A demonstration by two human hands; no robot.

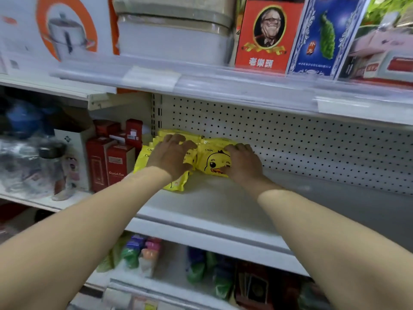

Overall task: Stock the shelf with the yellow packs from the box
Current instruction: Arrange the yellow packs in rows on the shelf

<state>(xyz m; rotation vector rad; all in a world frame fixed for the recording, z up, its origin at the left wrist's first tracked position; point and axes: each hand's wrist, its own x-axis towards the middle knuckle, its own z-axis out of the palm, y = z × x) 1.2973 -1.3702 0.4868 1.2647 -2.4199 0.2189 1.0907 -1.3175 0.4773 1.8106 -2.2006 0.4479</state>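
Note:
Several yellow packs with a duck print lie in two stacks on the white middle shelf (212, 204), against its perforated back wall. My left hand (171, 155) rests on top of the left stack (143, 158), fingers spread over it. On the right stack (212, 163) lies my right hand (242, 162), its fingers curled over the stack's far right edge and its thumb at the near side. One pack (176, 184) sticks out toward the shelf front under my left wrist. No box is in view.
Red boxes (111, 157) stand just left of the packs. The upper shelf (223, 86) overhangs with a red box, a blue box and a cooker carton. To the right of the packs the shelf is bare. Coloured goods fill the lower shelf (143, 253).

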